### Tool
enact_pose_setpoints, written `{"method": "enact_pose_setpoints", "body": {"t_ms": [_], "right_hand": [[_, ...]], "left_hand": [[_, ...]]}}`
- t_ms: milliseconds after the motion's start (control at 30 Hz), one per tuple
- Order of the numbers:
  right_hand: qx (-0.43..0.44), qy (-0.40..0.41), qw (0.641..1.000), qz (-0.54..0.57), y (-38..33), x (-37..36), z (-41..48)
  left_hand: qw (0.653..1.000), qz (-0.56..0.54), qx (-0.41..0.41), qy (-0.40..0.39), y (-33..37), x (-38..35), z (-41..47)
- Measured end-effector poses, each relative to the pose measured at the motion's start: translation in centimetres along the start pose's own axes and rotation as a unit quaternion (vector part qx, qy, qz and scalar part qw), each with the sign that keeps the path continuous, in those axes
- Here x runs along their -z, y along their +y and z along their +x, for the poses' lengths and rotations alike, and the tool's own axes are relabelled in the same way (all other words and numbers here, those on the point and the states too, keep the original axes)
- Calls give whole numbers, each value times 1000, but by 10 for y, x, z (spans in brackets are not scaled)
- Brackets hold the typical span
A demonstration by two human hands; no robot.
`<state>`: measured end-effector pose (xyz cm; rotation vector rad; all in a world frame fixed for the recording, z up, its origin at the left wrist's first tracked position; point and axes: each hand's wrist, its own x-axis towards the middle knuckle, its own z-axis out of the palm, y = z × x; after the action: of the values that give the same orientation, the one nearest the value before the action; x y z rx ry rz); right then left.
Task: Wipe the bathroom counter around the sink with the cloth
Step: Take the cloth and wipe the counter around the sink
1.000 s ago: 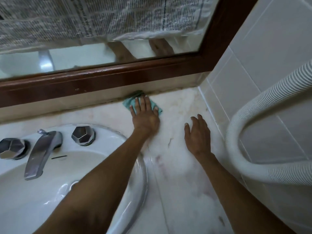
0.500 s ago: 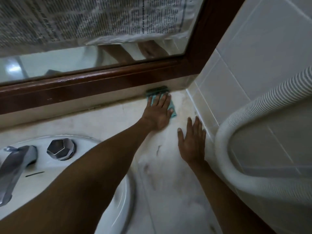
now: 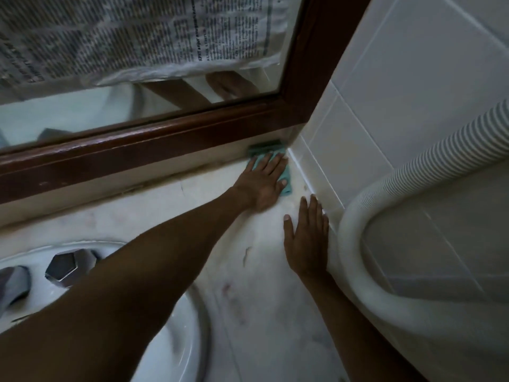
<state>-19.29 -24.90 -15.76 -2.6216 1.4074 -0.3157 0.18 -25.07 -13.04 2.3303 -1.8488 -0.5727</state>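
The counter (image 3: 154,216) is pale marble with faint stains and runs from the sink to the tiled wall (image 3: 413,78) on the right. A mirror (image 3: 82,111) in a dark wooden frame (image 3: 137,150) stands along the back edge; newspaper (image 3: 124,37) covers its upper glass. A white ribbed hose (image 3: 366,205) curves down along the wall at the right. The sink (image 3: 190,340) is white and occupies the lower left, with a faceted metal knob (image 3: 68,267) on its rim and part of a faucet (image 3: 13,285) at the left edge.

The left arm reaches diagonally across the sink rim. The left hand (image 3: 261,183) lies flat, fingers extended and together, pressing the cloth (image 3: 286,180) onto the counter; it does not grip it. The right hand (image 3: 305,238) rests flat and empty on the counter, fingers straight, just beside the hose and near the wall base.

The cloth is teal and folded. It sits in the back right corner of the counter, touching the strip below the frame and close to the wall.
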Motion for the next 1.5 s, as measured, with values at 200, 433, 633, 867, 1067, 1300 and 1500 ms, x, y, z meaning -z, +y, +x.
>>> {"method": "enact_pose_setpoints", "body": {"t_ms": [200, 433, 633, 867, 1067, 1300, 1500], "right_hand": [[13, -4, 999, 35, 8, 6, -4], [1, 19, 996, 83, 25, 13, -36], [-3, -29, 997, 74, 31, 23, -56], [5, -53, 993, 108, 42, 41, -89], [39, -98, 985, 133, 53, 62, -129], [67, -187, 973, 114, 48, 86, -194], [131, -193, 968, 97, 35, 87, -261]], "left_hand": [[1000, -5, 0, -6, 12, -3, -11], [992, 45, -119, -25, -11, -30, -121], [999, 31, 25, 4, -11, -11, -93], [995, -33, 83, 44, 76, -62, -142], [996, -31, 78, 30, 116, -101, -247], [992, -41, 118, 23, 164, -140, -358], [992, -22, 122, 37, 179, -162, -449]]}}
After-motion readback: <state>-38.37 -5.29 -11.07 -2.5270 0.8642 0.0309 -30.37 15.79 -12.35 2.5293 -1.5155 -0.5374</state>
